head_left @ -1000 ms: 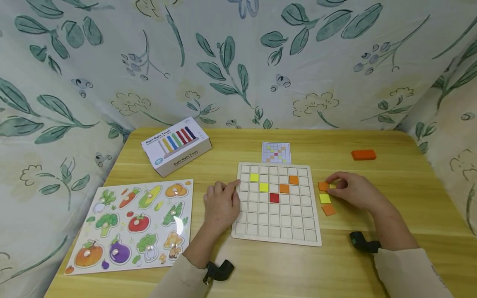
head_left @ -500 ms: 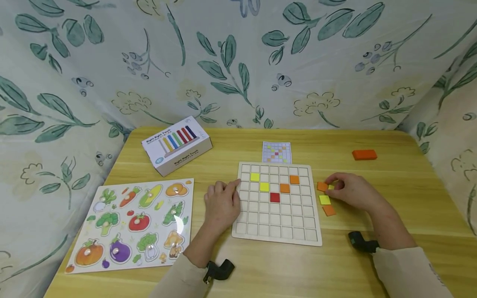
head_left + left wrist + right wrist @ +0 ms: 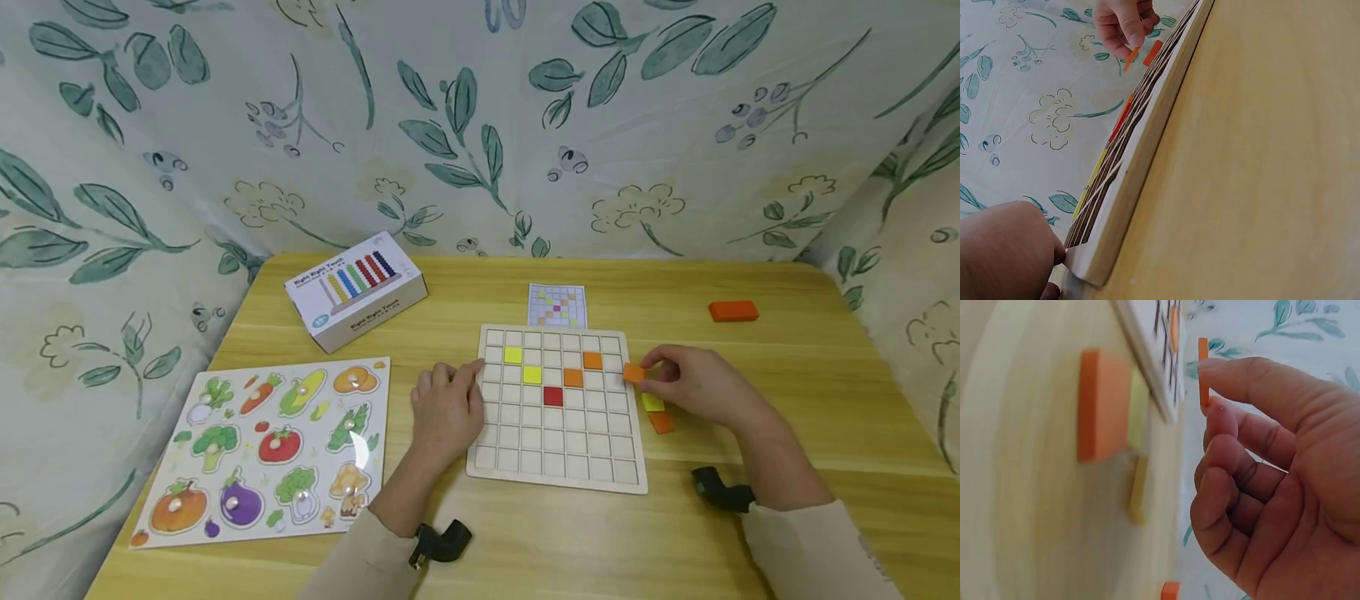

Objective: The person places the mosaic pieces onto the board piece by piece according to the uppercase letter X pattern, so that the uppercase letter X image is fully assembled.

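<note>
A square wooden grid board (image 3: 555, 450) lies mid-table with yellow, orange and red tiles in some cells. My right hand (image 3: 701, 385) pinches an orange square tile (image 3: 633, 372) between thumb and fingers over the board's right edge. The right wrist view shows that tile (image 3: 1204, 375) edge-on, lifted off the table. Under and beside the hand lie a yellow tile (image 3: 653, 402) and another orange tile (image 3: 662, 423); a second yellow tile (image 3: 1139, 490) shows in the right wrist view. My left hand (image 3: 447, 417) rests at the board's left edge, its index fingertip touching the rim.
A small printed pattern card (image 3: 557, 307) lies behind the board. Further left are a white box (image 3: 356, 292) with a bead-rack picture and a vegetable puzzle board (image 3: 262, 454). An orange-red block (image 3: 733, 311) sits at the back right.
My right hand has lifted the orange tile from the loose pieces and moved it left, to the board's right edge. The left hand stays in place.
</note>
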### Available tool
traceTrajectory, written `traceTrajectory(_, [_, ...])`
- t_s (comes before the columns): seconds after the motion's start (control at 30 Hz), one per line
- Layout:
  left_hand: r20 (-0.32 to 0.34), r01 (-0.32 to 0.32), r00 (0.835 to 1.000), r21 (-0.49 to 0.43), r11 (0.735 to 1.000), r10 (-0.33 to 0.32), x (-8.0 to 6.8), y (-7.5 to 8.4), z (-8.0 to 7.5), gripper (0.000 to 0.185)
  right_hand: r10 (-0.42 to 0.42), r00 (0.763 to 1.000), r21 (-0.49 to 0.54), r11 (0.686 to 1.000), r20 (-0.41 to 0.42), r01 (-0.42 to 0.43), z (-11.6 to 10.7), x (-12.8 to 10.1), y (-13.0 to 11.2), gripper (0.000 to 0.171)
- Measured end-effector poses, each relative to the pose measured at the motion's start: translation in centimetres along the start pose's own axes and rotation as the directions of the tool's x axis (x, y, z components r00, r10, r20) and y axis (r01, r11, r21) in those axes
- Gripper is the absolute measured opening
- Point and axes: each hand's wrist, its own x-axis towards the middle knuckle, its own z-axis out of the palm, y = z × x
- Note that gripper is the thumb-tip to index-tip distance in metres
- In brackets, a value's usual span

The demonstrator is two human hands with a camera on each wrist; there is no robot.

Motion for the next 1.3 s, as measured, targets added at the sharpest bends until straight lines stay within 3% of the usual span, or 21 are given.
traceTrajectory(0.3, [0.004, 0.0, 1.0, 0.002, 1.0, 0.0, 0.1, 0.0, 0.0, 0.037, -0.045, 0.997, 0.037, 0.998, 0.06, 0.043, 0.9, -0.8, -4.1, 0.026])
traceTrajectory(0.63, [-0.005, -0.004, 1.0, 0.004, 1.0, 0.004, 0.0, -0.1, 0.0, 0.037, -0.165, 0.98, 0.063, 0.985, 0.112, 0.158, 3.8, -0.8, -7.8, 0.021])
traceTrajectory(0.87, [-0.002, -0.002, 1.0, 0.003, 1.0, 0.002, 0.0, -0.1, 0.1, 0.037, -0.245, 0.963, 0.037, 0.97, 0.113, 0.242, 6.1, -0.3, -8.9, 0.016])
traceTrajectory(1.3, [-0.01, -0.009, 1.0, 0.0, 1.0, 0.009, 0.0, -0.1, 0.0, 0.037, -0.229, 0.965, -0.002, 0.973, 0.126, 0.231, 7.3, 0.2, -10.0, 0.013])
